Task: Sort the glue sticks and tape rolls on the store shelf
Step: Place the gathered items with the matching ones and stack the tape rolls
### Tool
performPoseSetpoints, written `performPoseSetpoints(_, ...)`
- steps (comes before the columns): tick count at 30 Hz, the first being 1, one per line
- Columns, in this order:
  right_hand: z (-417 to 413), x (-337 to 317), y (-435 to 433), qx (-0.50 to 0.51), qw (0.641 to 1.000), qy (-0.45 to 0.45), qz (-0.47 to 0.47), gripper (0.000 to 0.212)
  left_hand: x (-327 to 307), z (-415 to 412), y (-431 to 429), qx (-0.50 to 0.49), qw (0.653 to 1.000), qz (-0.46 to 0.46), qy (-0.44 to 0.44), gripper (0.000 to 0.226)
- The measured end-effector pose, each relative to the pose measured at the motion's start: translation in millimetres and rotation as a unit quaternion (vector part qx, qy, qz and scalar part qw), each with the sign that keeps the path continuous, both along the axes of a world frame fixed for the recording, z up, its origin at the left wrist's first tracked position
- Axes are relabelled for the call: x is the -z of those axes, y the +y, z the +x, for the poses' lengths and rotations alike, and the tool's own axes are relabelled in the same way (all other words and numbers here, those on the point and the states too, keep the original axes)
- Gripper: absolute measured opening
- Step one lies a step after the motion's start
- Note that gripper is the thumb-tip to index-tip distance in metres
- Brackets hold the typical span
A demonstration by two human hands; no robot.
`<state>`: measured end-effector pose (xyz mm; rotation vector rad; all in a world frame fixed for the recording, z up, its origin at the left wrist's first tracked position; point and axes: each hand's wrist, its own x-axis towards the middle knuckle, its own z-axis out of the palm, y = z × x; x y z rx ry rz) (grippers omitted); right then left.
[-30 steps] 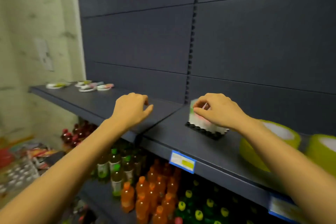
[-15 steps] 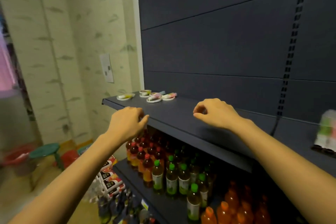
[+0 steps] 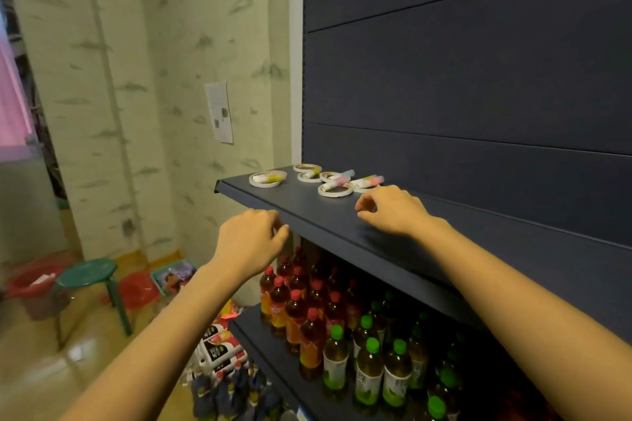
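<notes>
Right hand (image 3: 393, 210) now nearer the tape rolls (image 3: 335, 190) and glue sticks (image 3: 367, 180) — mixed at the far left end of the shelf (image 3: 325, 212) — fingers loosely curled, empty, left hand (image 3: 251, 239) likewise, at the near edge

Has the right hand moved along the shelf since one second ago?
Yes. The right hand went left along the shelf, now just short of the small tape rolls.
</notes>
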<state>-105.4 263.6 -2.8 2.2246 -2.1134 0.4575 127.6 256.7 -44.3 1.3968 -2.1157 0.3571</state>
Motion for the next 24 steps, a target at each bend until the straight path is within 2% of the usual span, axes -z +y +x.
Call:
performPoseSetpoints(11,-8.1,5.6,-180.9,0.059,0.998,-0.01,-0.007,0.036,-8.5,0.4,-160.0,0.001,1.0,0.006,-0.023,0.029)
performPoseSetpoints(15,-12.0,12.5,-229.2,0.067,0.997,-0.011,0.025,0.044,-6.3,-5.3,-202.5,0.028,0.999,0.022,-0.017,0.03)
performPoseSetpoints(18,-11.7,16.3,-251.0,0.079,0.994,0.036,0.059,0.05,-4.5,-3.8,-229.4,0.059,0.997,0.044,-0.024,0.029)
performPoseSetpoints(24,-11.5,17.9,-268.6,0.053,0.979,0.181,0.076,0.036,-9.5,-7.4,-280.2,0.119,0.992,0.042,-0.026,0.026)
